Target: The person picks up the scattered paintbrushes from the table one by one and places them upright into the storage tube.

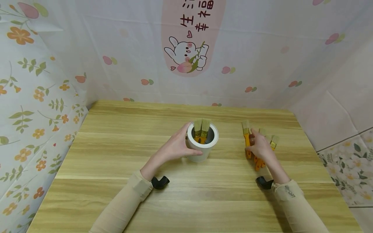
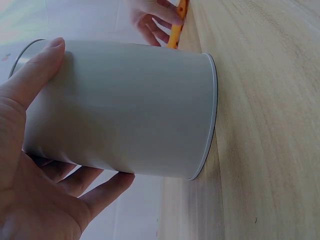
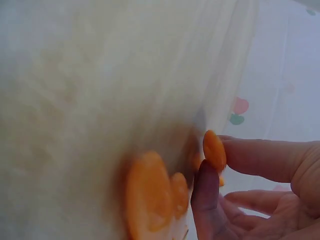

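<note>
A white round can (image 1: 198, 157) stands upright on the table, with two paintbrushes (image 1: 205, 126) inside, bristles up. My left hand (image 1: 174, 146) holds the can from its left side. In the left wrist view its thumb (image 2: 42, 70) and fingers curve round the grey-looking wall. To the right, my right hand (image 1: 262, 149) pinches a paintbrush (image 1: 247, 140) by its orange handle, between thumb and index finger in the right wrist view. More orange-handled paintbrushes (image 1: 273, 142) lie beneath and beside that hand, partly hidden by it. Two blurred handles (image 3: 150, 200) show there below the fingers.
The wood-grain table (image 1: 186, 213) extends around the can and the brushes. Behind it hangs a white cloth (image 1: 131, 64) with tulip prints and a rabbit drawing. A floral cloth (image 1: 38, 129) borders the left side. Dark curved pieces (image 1: 161, 183) sit at both wrists.
</note>
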Motion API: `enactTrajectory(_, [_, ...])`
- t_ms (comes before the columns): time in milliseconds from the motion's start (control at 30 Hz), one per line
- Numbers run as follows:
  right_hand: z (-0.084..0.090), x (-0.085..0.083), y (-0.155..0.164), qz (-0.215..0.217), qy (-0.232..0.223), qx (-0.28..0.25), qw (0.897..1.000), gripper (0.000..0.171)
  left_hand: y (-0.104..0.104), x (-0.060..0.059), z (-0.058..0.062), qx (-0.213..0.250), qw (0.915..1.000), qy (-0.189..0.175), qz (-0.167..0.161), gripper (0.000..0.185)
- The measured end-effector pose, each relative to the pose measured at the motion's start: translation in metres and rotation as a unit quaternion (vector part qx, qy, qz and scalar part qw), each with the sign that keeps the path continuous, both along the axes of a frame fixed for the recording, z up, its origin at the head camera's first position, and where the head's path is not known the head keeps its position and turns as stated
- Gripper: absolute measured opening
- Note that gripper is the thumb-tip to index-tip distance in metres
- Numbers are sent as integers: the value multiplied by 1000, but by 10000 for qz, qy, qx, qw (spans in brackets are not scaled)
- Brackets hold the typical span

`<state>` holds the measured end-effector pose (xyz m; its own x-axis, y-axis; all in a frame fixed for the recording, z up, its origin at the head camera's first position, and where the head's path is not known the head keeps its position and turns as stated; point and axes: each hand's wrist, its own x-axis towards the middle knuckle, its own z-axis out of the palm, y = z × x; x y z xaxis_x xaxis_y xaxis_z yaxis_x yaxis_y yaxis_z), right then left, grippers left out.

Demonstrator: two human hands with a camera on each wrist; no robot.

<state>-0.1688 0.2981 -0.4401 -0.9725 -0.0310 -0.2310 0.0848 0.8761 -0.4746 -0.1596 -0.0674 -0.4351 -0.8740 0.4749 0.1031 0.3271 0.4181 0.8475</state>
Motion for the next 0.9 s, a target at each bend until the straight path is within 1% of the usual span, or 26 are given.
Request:
enactTrajectory(133, [4,-2,1,86,-48,-280,9996,90,0,0,-2,26,10000,17,9,112])
enactTrajectory(233, [11,-3,0,-26,-68,-627,9980,87,1,0,-2,38,10000,21,-1,111])
enactTrajectory(333, [21,-3,-3,-195,-62,-1021,9946,85,1,0,-2,47,10000,21,-10,111])
enactTrajectory(433, [34,-2,-9,-292,150,-1378,9899,83,1,0,-2,43,10000,20,2,112])
enactTrajectory(567, [53,0,-19,-296,663,-1788,9812,76,0,0,-1,33,10000,1,22,113])
enactTrajectory(700, [72,4,-35,-178,1292,-2244,9657,59,1,0,-1,2,10000,-4,24,114])
enactTrajectory(833, [91,10,-57,-8,1877,-2793,9417,42,1,0,0,-48,10000,-28,43,115])
enactTrajectory(900, [100,13,-68,68,2127,-3008,9297,40,1,0,0,-65,9999,-49,58,116])
